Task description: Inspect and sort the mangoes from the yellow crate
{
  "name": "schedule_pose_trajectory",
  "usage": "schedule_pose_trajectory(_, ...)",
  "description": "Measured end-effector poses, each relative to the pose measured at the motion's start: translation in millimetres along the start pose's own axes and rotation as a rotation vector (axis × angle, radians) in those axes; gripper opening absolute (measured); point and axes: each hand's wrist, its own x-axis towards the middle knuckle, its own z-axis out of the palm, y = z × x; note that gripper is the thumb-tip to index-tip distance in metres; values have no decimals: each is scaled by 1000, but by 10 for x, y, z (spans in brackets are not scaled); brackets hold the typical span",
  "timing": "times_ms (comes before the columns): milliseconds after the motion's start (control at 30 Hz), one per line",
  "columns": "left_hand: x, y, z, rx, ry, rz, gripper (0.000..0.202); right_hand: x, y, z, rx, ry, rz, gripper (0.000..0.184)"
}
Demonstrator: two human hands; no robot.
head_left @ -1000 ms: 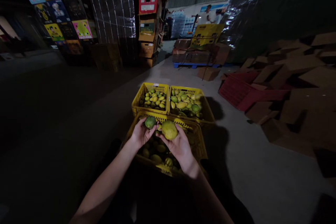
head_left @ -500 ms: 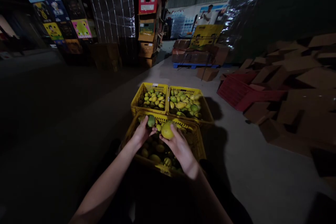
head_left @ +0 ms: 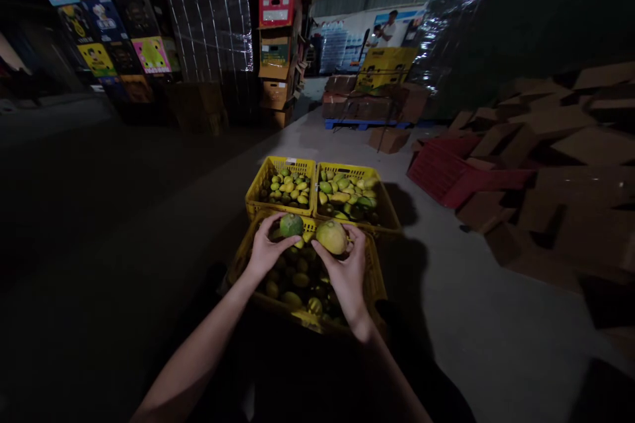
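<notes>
My left hand (head_left: pixel 265 252) grips a small green fruit (head_left: pixel 291 225). My right hand (head_left: pixel 346 267) holds a larger yellow fruit (head_left: pixel 331 236). Both hands hover side by side over the near yellow crate (head_left: pixel 376 283), which is filled with several green and yellow fruits. Just beyond it stand two more yellow crates: the far left crate (head_left: pixel 258 184) with small fruits and the far right crate (head_left: pixel 384 201) with bigger ones.
A red crate (head_left: pixel 441 175) lies tipped at the right among flattened cardboard boxes (head_left: pixel 570 165). Stacked cartons (head_left: pixel 275 33) and wrapped pallets rise at the back. People stand far off near a blue pallet (head_left: pixel 367 123). Concrete floor surrounds the crates.
Both hands have lifted slightly and shifted toward the far crates, turning the fruits so more of each shows. The camera view drifted a little.
</notes>
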Motion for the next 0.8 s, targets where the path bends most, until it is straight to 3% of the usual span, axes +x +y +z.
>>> schedule_pose_trajectory(133, -3, 63, -8, -309, -16, -283, 48, 37, -93, -41, 256, -65, 237, 58)
schedule_pose_trajectory(233, -8, 106, -29, -542, -68, -446, 43, 42, -143, -52, 608, -95, 501, 39)
schedule_pose_trajectory(333, -3, 135, -38, -657, -127, -510, 35, 39, -162, -47, 841, -162, 697, 25)
schedule_pose_trajectory(500, 6, 143, -13, -753, -82, -605, 21, 18, -163, -16, 962, -267, 824, 28)
schedule_pose_trajectory(667, 5, 155, 3, -823, -88, -651, 26, 8, -155, 24, 935, -148, 1017, 23)
schedule_pose_trajectory(800, 38, 133, -12, -806, -21, -724, 22, 15, -168, 8, 1002, -157, 1011, 19)
